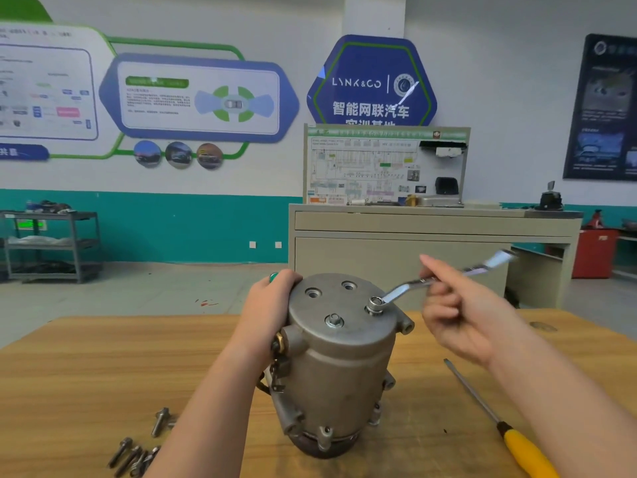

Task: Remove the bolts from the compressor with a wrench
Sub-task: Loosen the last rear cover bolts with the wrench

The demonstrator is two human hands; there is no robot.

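On the far left, a grey metal shelf cart (51, 243) stands against the teal wall. At the near left of the wooden bench (86, 367), a group of loose removed bolts (138, 450) lies flat on the surface, with one more bolt (160, 421) just beyond them.

The left hand (272, 301) rests on the far left edge of the compressor's top plate, its fingers (284, 281) curled over the rim and gripping it.

The compressor (337, 374) stands upright at the centre of the bench, a grey cylindrical housing with a flat round top plate. Two empty bolt holes (331, 289) show at the far side of the plate. One bolt (333, 320) with a washer is seated at the near centre of the plate. A second seated bolt (375, 302) at the right edge is covered by the ring end of the wrench (413, 282).

The wrench shaft angles up and away to the right. The right hand (458, 312) holds the shaft at mid-length, thumb and curled fingers pinching it while the index finger extends forward; the image is motion-blurred here.

At the near right, a screwdriver (499, 422) with a yellow handle lies on the bench, well apart from the compressor. Farther back on the right stands a beige cabinet (413, 236) carrying a wiring-diagram training board (362, 167).
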